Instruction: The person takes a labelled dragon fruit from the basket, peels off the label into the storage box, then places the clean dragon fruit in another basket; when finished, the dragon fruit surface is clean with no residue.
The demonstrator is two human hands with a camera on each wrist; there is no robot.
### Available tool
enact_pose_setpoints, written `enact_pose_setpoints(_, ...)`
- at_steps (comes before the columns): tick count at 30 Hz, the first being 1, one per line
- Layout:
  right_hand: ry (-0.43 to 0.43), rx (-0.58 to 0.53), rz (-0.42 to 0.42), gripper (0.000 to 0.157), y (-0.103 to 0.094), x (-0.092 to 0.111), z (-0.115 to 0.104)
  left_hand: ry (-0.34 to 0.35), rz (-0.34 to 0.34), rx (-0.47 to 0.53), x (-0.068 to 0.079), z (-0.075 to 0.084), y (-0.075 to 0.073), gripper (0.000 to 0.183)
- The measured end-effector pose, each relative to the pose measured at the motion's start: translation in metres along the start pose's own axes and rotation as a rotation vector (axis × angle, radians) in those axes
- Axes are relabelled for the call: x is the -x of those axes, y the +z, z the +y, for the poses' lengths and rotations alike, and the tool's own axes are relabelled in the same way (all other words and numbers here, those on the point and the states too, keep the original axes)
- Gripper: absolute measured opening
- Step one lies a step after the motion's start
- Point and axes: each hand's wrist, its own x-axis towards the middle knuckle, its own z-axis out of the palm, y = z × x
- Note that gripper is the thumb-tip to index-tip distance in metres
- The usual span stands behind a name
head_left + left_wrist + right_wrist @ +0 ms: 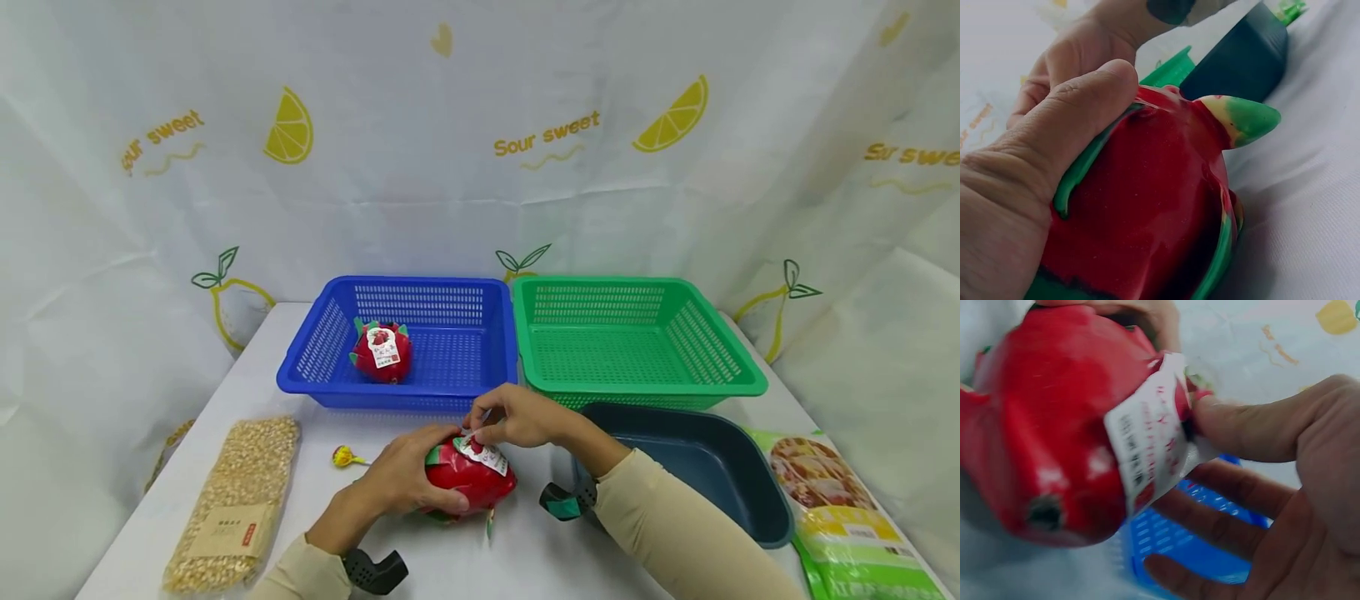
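Note:
A red dragon fruit with green-tipped scales and a smooth, glossy skin is gripped from its left side by my left hand. The left thumb lies along its red skin in the left wrist view. On the fruit's upper side is a white printed label. My right hand pinches this label's edge between thumb and finger, and part of the edge stands off the fruit. The remaining right fingers are spread behind the label in the right wrist view. Another labelled dragon fruit sits in the blue basket.
A green basket stands beside the blue one, with a dark blue tub before it. To the left lie a wrapped lollipop and a clear bag of pale grains. A green-and-yellow food packet lies far right.

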Motion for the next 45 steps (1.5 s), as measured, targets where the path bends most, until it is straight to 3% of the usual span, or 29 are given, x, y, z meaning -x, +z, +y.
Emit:
enact_pose_setpoints(3, -0.066, -0.032, 0.024, 0.012, 0.000, 0.010, 0.006, 0.009, -0.009, -0.011, -0.001, 0.001, 0.003, 0.089)
enact_pose_setpoints(5, -0.147, -0.135, 0.058, 0.011, -0.005, 0.018, 0.008, 0.006, -0.019, -0.019, -0.002, 0.001, 0.005, 0.089)
enact_pose_setpoints(9, -0.316, -0.385, 0.148, 0.010, -0.031, 0.039, 0.001, -0.027, -0.044, -0.021, -0.005, 0.002, 0.008, 0.090)
enact_pose_setpoints(13, -0.376, -0.441, 0.137, 0.008, -0.061, 0.064, -0.015, -0.051, -0.050, -0.022, -0.005, 0.002, 0.008, 0.090)
enact_pose_setpoints(17, -0.272, -0.384, 0.055, 0.008, -0.083, 0.090, -0.023, -0.064, -0.049, -0.029, -0.004, 0.002, 0.007, 0.090)
enact_pose_setpoints(21, -0.140, -0.325, -0.054, 0.009, -0.099, 0.112, -0.018, -0.073, -0.049, -0.024, -0.004, 0.002, 0.005, 0.089)
enact_pose_setpoints(25, -0.028, -0.312, -0.170, 0.015, -0.105, 0.128, 0.001, -0.079, -0.048, -0.027, -0.003, 0.003, 0.004, 0.089)
enact_pose_setpoints(30, 0.102, -0.251, -0.209, 0.019, -0.102, 0.141, 0.038, -0.087, -0.052, -0.028, -0.003, 0.004, 0.001, 0.090)
enact_pose_setpoints(37, 0.171, -0.139, -0.281, 0.019, -0.086, 0.142, 0.075, -0.084, -0.045, -0.029, -0.002, 0.003, -0.001, 0.089)
enact_pose_setpoints(45, 0.185, -0.021, -0.268, 0.024, -0.074, 0.143, 0.087, -0.104, -0.059, -0.016, -0.001, 0.003, -0.002, 0.090)
